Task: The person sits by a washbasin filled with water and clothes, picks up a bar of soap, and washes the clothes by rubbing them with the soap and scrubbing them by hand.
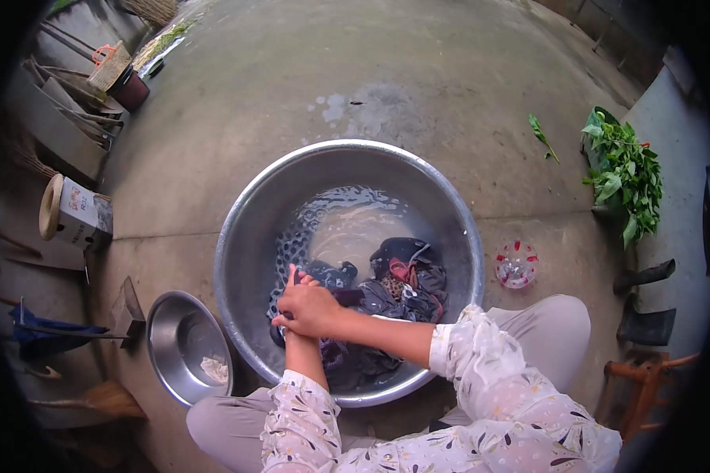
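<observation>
Over the near left part of a large metal basin [227, 236], my two hands are pressed together. My right hand [315, 310] lies across the front, its fingers wrapped round a dark garment [348, 297]. Mostly hidden behind it, my left hand [295, 277] shows curled fingers, closed on the same dark cloth. Beneath them a bumpy dark washboard [290, 244] leans in the basin. Wet dark clothes [406, 296] are heaped on the right side, some with red and patterned parts. Cloudy water [347, 232] covers the basin's bottom.
A smaller metal bowl [166, 323] with a pale lump stands at the left. To the right are a clear dish with red marks [517, 265], leafy greens [627, 173], dark boots [647, 323] and a wooden chair [647, 386]. A carton [85, 211] and brooms line the left wall.
</observation>
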`<state>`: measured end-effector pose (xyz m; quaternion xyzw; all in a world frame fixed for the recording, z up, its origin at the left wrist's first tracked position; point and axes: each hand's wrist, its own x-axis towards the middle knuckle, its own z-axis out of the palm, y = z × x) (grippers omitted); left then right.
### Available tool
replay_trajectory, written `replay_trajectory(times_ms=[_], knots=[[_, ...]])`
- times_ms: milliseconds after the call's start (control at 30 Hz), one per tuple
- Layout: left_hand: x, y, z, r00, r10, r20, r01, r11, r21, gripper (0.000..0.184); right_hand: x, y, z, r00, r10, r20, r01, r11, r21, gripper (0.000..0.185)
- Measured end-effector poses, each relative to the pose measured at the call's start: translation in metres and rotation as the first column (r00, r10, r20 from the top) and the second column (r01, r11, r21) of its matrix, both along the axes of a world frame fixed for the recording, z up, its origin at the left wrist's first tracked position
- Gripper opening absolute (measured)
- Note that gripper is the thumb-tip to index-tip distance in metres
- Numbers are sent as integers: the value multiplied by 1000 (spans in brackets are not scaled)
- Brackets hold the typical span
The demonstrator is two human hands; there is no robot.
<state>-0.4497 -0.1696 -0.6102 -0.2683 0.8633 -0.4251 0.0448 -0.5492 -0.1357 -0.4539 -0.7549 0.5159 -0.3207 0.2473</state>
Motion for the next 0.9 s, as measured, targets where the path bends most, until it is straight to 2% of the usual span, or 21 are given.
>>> replay_trajectory(times_ms=[33,67,100,133,167,200,267,333,367,400,433,467,533,567,633,667,700,733,800,833,900], knots=[[2,5,28,704,34,-709,284,902,325,43,-1,-3,-2,992,-103,73,107,993,-52,29],[-9,7,54,314,466,-827,329,764,555,42,-3,-7,-6,968,-199,152,215,972,-97,27],[-36,7,82,-120,796,-593,484,568,665,42,-17,-20,-13,948,-300,107,304,952,-24,27],[-64,10,105,-423,901,-94,687,387,615,42,-38,-36,-23,916,-397,56,395,917,52,27],[-80,10,115,-481,739,471,860,294,417,42,-50,-46,-28,873,-487,-3,484,867,118,26],[-85,9,113,-415,740,529,903,263,341,41,-50,-45,-30,873,-486,39,481,872,87,27],[-78,7,79,-400,787,469,916,339,213,40,-47,-39,-34,870,-479,112,480,877,22,28],[-50,2,49,-288,853,435,941,337,-38,41,-21,-16,-10,920,-343,187,353,935,-20,28],[-33,4,36,-194,893,406,935,294,-200,42,-4,-3,-3,937,-248,246,251,968,19,25],[-25,5,34,-133,915,381,921,256,-292,42,9,5,-3,975,-175,134,198,964,-177,26],[-24,7,38,-101,922,374,916,234,-327,43,7,2,-3,968,-205,143,226,962,-153,27],[-32,9,50,-140,909,393,933,254,-255,44,5,-2,-4,961,-229,152,249,961,-124,28],[-61,8,78,-329,816,476,944,293,150,45,-23,-28,-17,922,-352,162,372,922,-111,29],[-72,10,91,-355,799,486,929,244,277,46,-37,-38,-25,894,-416,167,436,894,-102,30],[-75,11,93,-348,801,487,920,191,343,47,-56,-45,-38,855,-510,97,515,857,-35,30],[-72,8,80,-376,799,470,922,270,278,44,-62,-47,-33,833,-550,57,551,835,-9,30],[-66,5,67,-365,805,468,930,294,220,45,-52,-41,-29,850,-511,126,502,859,97,34],[-57,1,57,-336,815,471,941,309,136,46,-39,-26,-14,887,-428,172,423,904,68,33],[-30,-2,36,-138,900,413,946,243,-212,49,-12,-3,-1,938,-280,205,277,960,44,32],[-23,-1,41,-52,927,372,919,190,-345,50,-8,0,-3,942,-268,201,275,961,-7,31],[-26,1,47,-66,919,389,934,194,-299,53,-1,1,-7,948,-249,197,273,956,-106,31]])
